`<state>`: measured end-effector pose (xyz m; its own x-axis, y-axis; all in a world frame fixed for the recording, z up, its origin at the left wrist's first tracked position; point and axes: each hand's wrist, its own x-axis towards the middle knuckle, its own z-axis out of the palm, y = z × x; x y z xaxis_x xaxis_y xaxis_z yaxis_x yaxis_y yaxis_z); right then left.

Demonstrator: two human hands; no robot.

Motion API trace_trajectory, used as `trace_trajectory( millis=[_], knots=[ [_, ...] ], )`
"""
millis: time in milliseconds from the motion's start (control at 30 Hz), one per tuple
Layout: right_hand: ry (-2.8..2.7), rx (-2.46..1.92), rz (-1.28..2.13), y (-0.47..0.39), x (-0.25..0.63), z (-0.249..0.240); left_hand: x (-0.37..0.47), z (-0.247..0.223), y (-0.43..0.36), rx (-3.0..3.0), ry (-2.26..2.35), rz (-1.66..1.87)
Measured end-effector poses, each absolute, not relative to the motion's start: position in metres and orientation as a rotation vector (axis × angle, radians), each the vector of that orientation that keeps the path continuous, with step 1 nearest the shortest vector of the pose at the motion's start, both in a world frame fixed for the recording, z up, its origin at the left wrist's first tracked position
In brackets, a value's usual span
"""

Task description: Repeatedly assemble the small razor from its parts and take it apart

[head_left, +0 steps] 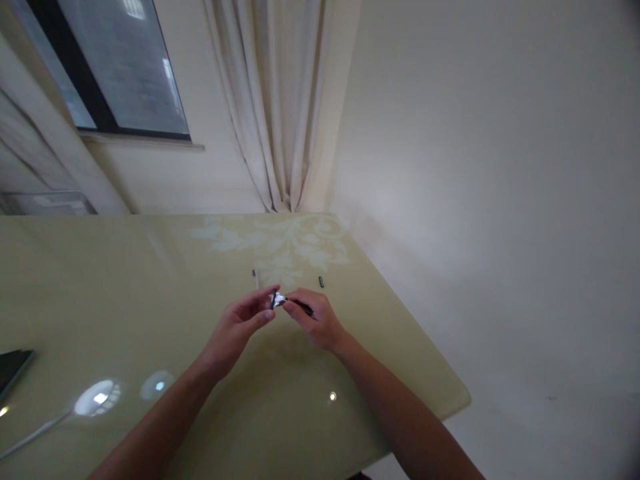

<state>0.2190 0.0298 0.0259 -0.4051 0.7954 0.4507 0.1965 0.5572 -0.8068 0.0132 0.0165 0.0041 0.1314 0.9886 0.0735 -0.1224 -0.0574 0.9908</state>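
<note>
My left hand (239, 325) is pinched around a small silver and black piece (278, 301), held between thumb and fingertips just above the table. Close on its right, my right hand (318, 319) grips a slim dark tool (304, 307) like a pen or small screwdriver, its tip pointing left at the silver piece. Whether the tip touches the piece is too small to tell. Beyond my left hand lies a small thin thing with a white shaft and dark head (254, 273). Past my right hand is a small dark rectangular piece with a green face (321, 282).
The glossy pale green table (150, 280) has a white floral pattern near its far edge. At the left edge lies a dark flat device (14, 368), with a white cable (37, 437) below it. A white wall (475, 200) stands right, curtains (280, 100) behind.
</note>
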Motion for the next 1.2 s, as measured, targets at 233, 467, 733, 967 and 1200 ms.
trace_trajectory(
  millis=[233,467,733,967,1200],
  knots=[
    [-1.898,-0.795,0.823,0.0294,0.2191,0.0252,0.0145,0.0039,0.0157,1.211,0.969,1.219],
    [-1.923,-0.753,0.805,0.0308,0.2202,0.0253,0.014,0.0065,0.0137,1.229,0.972,1.249],
    [-1.932,-0.725,0.828,0.0276,0.2197,0.0283,0.0149,0.0108,0.0122,1.245,0.984,1.283],
    [-1.863,-0.726,0.994,0.0306,0.2196,0.025,0.01,0.0117,0.0148,1.29,0.948,1.224],
    [-1.821,-0.783,0.971,0.0313,0.2164,0.0247,0.0069,0.0111,0.0163,1.302,0.979,1.252]
  ],
)
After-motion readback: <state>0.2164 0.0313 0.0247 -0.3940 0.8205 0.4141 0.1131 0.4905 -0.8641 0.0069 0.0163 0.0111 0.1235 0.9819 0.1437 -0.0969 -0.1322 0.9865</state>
